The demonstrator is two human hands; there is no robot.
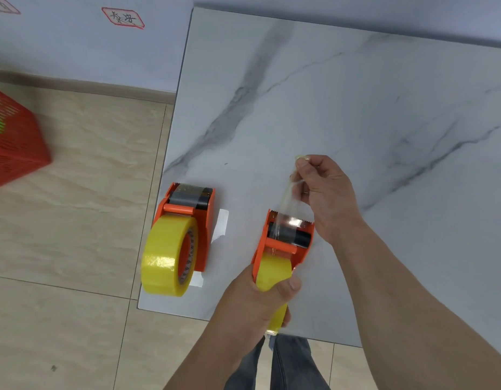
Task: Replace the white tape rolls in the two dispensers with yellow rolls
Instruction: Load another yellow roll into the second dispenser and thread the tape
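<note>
Two orange tape dispensers stand near the front left of the marble table. The left dispenser carries a yellow roll and nobody touches it. My left hand grips the right dispenser around its yellow roll, thumb across the top. My right hand pinches the free end of the clear tape strip and holds it stretched up and away over the toothed cutter. No white roll is in view.
A red slotted basket sits on the tiled floor at the far left. A wall with a red-bordered label runs behind. The table's left edge lies just beside the left dispenser. My legs show below the front edge.
</note>
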